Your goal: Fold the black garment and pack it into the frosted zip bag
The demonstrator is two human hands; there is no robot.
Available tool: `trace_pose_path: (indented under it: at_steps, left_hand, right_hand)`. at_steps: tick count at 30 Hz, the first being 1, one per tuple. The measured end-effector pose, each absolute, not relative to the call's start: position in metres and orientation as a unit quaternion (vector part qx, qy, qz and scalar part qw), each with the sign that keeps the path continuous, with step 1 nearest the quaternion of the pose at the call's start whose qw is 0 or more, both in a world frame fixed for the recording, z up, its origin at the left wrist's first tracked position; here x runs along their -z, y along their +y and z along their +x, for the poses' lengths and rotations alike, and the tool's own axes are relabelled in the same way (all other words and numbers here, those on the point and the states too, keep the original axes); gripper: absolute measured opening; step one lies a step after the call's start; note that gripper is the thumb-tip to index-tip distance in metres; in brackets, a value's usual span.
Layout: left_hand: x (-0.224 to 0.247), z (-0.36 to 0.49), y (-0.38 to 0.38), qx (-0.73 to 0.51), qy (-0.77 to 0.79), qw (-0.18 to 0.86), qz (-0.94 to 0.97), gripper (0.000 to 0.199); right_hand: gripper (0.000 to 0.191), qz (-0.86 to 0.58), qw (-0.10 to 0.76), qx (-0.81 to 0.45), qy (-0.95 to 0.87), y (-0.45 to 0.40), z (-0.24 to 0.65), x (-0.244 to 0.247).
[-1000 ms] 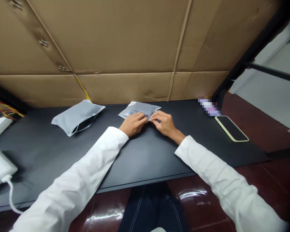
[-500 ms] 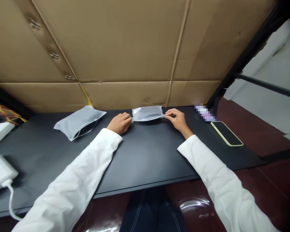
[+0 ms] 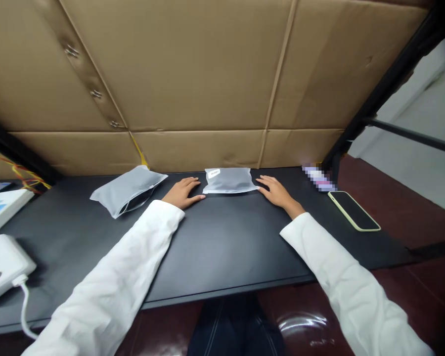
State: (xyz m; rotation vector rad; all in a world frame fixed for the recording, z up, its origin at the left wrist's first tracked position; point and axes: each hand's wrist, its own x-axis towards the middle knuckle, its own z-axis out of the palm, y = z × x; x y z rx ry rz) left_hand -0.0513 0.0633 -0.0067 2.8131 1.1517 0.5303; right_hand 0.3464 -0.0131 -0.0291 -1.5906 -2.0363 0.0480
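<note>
A small frosted zip bag (image 3: pixel 230 181) with a white label at its upper left lies flat on the black table (image 3: pixel 222 242). Just left of it rests my left hand (image 3: pixel 183 193), fingers stretched out and thumb tip at the bag's lower left corner. On the other side, my right hand (image 3: pixel 278 192) lies with its fingers apart, thumb close to the lower right corner; whether it touches the bag I cannot tell. Neither hand holds anything. Farther left lies a larger frosted zip bag (image 3: pixel 128 188), its mouth gaping toward the front right.
A phone in a pale case (image 3: pixel 354 211) lies at the right edge, near a blurred purple item (image 3: pixel 319 178). At the left are a white device (image 3: pixel 7 264) with a cable and a white box (image 3: pixel 7 210). Cardboard (image 3: pixel 207 74) walls the back.
Both hands have let go of the small bag's front corners and spread their fingers. The bag now lies flat. The whole view has shifted slightly.
</note>
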Motion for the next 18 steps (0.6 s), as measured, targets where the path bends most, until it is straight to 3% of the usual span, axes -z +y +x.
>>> trace_pose_path:
  at_steps: [13, 18]
  left_hand:
    - [0.002, -0.045, 0.055, -0.188, 0.369, 0.018, 0.91, 0.06]
    - [-0.004, -0.034, 0.046, -0.227, 0.304, -0.07, 0.922, 0.031]
  right_hand:
    - [0.044, -0.597, 0.26, -0.017, -0.759, -0.012, 0.347, 0.03]
    - [0.039, -0.598, 0.306, -0.027, -0.741, -0.012, 0.347, 0.028]
